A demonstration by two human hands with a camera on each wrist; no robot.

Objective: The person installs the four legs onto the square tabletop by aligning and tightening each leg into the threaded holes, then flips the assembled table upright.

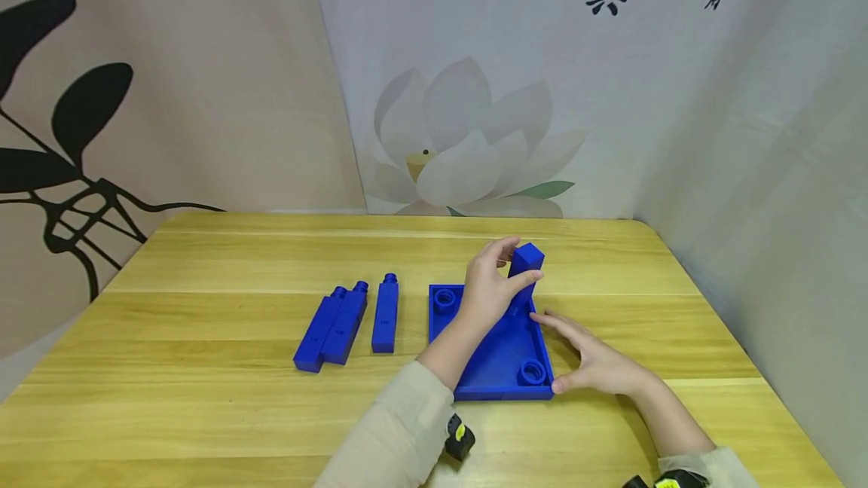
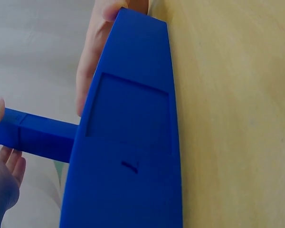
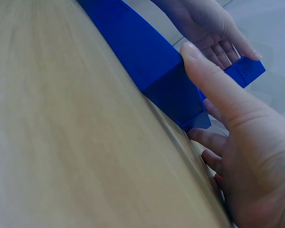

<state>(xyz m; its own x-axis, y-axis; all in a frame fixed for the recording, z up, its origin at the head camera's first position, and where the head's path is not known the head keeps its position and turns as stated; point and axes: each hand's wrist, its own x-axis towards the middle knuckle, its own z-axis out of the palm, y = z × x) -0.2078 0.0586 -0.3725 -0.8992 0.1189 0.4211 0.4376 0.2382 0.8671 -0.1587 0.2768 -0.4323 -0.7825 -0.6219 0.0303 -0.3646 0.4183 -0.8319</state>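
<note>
A square blue plastic tabletop (image 1: 491, 369) lies underside up, its raised rim upward. Round sockets show at its far-left corner (image 1: 444, 300) and near-right corner (image 1: 531, 372). At the far-right corner a blue table leg (image 1: 527, 258) stands upright, pinched between the thumb and fingers of my left hand (image 1: 485, 286); its lower end is hidden low in that corner. My right hand (image 1: 597, 361) rests against the tabletop's right side, thumb at the near-right corner and fingers extended along the outer edge. In the right wrist view, the thumb touches the blue rim (image 3: 164, 71).
Left of the tabletop, two blue legs (image 1: 332, 330) lie side by side, their threaded ends pointing away. Another single leg (image 1: 384, 318) lies between them and the tabletop. The wooden table (image 1: 203, 398) ends at a printed cloth backdrop (image 1: 468, 134).
</note>
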